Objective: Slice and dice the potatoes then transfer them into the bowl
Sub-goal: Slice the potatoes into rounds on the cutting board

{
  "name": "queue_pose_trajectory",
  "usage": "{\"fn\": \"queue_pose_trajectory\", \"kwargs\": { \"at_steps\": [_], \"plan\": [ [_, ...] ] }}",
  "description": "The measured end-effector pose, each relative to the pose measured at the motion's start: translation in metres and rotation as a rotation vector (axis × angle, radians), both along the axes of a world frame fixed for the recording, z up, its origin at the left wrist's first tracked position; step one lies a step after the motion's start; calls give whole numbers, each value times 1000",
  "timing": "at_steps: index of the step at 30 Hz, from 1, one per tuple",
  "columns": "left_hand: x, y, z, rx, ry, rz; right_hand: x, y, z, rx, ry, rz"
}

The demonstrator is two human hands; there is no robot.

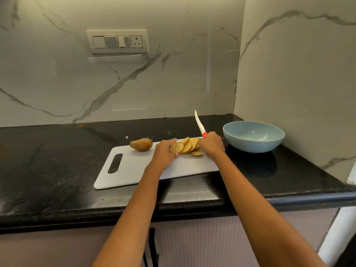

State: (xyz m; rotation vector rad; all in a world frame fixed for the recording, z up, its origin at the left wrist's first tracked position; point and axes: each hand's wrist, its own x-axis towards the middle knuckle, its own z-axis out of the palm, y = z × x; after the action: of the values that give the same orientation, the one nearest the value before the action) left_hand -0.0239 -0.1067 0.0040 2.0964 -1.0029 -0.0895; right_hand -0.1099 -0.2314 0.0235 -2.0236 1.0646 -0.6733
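A white cutting board point(134, 166) lies on the black counter. A row of round potato slices point(187, 146) leans together near the board's far edge, with one loose slice point(196, 153) lying flat in front. My left hand point(165, 151) grips the left end of the row, thumb under and fingers over the nearest slice. To the right of the slices my right hand point(212, 144) holds a knife point(200, 124) by its red handle, the white blade pointing up and away. A whole unpeeled potato point(141, 144) rests at the board's far left. An empty light blue bowl point(253, 136) stands right of the board.
The black counter point(57, 170) ends at marble walls behind and to the right, and the bowl sits close to that corner. A switch panel point(117, 41) is on the back wall. Small scraps point(126, 137) lie on the counter behind the board.
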Motion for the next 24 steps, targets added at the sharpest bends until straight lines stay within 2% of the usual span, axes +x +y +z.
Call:
{"fn": "queue_pose_trajectory", "kwargs": {
  "at_steps": [4, 7, 9, 11, 13, 15, 18, 22, 24],
  "plan": [
    [-3, 3, 0, -54, -23, 44, -3, -1, -2, -35, -6, -2],
    [-6, 13, 9, -343, -177, 249, -6, 10, -4, -149, 15, -24],
    [2, 25, 12, -427, -316, 406, -8, 16, -6, -295, 27, -32],
    [16, 39, 10, -307, -366, 488, -10, 19, -7, -406, 5, -52],
    [29, 55, 6, -103, -300, 505, -10, 18, -9, -454, -26, -56],
    [37, 65, 4, 4, -213, 466, -7, 16, -10, -452, -31, -36],
    [43, 62, 2, 13, -190, 385, -6, 13, -11, -431, -31, -30],
    [35, 52, 6, -146, -163, 386, -5, 12, -11, -414, -35, -36],
    [31, 50, 9, -158, -132, 397, -5, 12, -10, -408, -38, -39]
  ]
}}
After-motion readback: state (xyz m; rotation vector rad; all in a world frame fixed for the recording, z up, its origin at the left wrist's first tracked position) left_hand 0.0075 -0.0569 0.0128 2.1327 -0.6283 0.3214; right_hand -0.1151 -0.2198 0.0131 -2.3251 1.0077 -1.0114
